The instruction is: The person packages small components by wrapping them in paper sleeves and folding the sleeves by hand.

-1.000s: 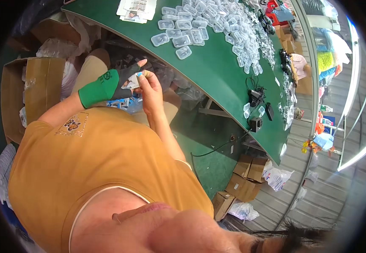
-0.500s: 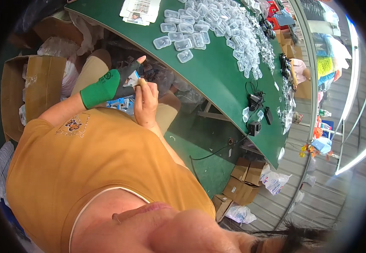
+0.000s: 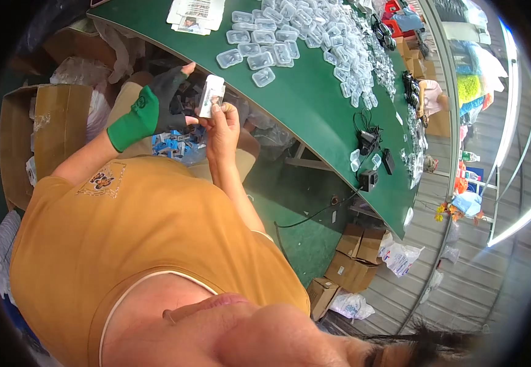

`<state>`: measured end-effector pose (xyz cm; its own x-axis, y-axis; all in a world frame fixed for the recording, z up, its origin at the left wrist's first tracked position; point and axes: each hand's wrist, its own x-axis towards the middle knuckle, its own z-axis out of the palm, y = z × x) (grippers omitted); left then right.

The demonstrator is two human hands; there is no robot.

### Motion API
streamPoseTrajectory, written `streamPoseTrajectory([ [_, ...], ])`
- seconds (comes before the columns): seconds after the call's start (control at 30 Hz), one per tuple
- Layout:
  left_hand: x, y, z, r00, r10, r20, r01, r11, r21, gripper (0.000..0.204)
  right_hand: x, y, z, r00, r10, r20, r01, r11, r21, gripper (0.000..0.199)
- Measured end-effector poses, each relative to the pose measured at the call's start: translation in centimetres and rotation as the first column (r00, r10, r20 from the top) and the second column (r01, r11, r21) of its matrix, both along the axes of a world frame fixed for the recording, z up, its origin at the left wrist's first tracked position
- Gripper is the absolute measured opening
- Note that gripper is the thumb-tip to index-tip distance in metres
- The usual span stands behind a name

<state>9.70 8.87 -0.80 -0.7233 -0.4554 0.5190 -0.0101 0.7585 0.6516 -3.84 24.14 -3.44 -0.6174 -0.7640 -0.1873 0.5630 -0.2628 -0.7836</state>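
Observation:
My right hand [image 3: 222,131] is bare and closed on a small white printed card [image 3: 211,92], pinched between thumb and fingers at its lower end. A small picture shows on the card's face. My left hand [image 3: 168,101] wears a black and green glove with bare fingertips. Its fingers are spread apart, with one fingertip close to the lower end of the card; whether they touch is unclear. Below the hands, in my lap, lies a heap of small blue and white packets [image 3: 176,145], partly hidden by my shirt and hands.
On the green table [image 3: 314,116] ahead lie many clear plastic boxes [image 3: 290,37], a stack of printed sheets [image 3: 198,13] and black devices with cables [image 3: 369,144]. An open carton [image 3: 63,122] stands at my left. More cartons [image 3: 351,269] sit on the floor at right. Another person [image 3: 430,98] is beyond the table.
The card has come up and away from my left hand, carried by my right hand, and now stands with its printed face showing. My left hand's fingers have opened.

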Motion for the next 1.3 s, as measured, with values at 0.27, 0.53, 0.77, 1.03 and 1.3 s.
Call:
streamPoseTrajectory([
  [0.27, 1.6, 0.4, -1.2, 0.975, -0.217, 0.057, 0.198, 0.951, 0.239, 0.080, 2.8, 0.1, 0.2, 0.944, 0.093, -0.318, -0.112, 0.993, -0.041, 0.056],
  [0.53, 0.7, 1.7, -1.8, 0.952, -0.301, 0.059, 0.280, 0.931, 0.233, 0.067, 3.7, 0.0, 1.0, 0.894, 0.124, -0.430, -0.066, 0.987, 0.149, 0.043],
  [0.77, 0.4, 2.6, -3.2, 0.988, -0.146, 0.058, 0.114, 0.921, 0.373, 0.056, 1.7, -0.7, 1.8, 0.966, -0.024, -0.257, 0.018, 1.000, -0.023, 0.035],
  [1.03, 0.6, 2.3, -0.5, 0.960, -0.272, 0.071, 0.243, 0.929, 0.278, 0.093, -0.9, -1.1, 1.2, 0.914, 0.360, -0.187, -0.321, 0.924, 0.207, 0.014],
  [1.3, 0.4, 2.3, -1.1, 0.958, -0.261, 0.122, 0.208, 0.919, 0.335, 0.097, 1.0, 0.0, 0.4, 0.618, 0.100, -0.780, 0.057, 0.984, 0.171, 0.014],
])
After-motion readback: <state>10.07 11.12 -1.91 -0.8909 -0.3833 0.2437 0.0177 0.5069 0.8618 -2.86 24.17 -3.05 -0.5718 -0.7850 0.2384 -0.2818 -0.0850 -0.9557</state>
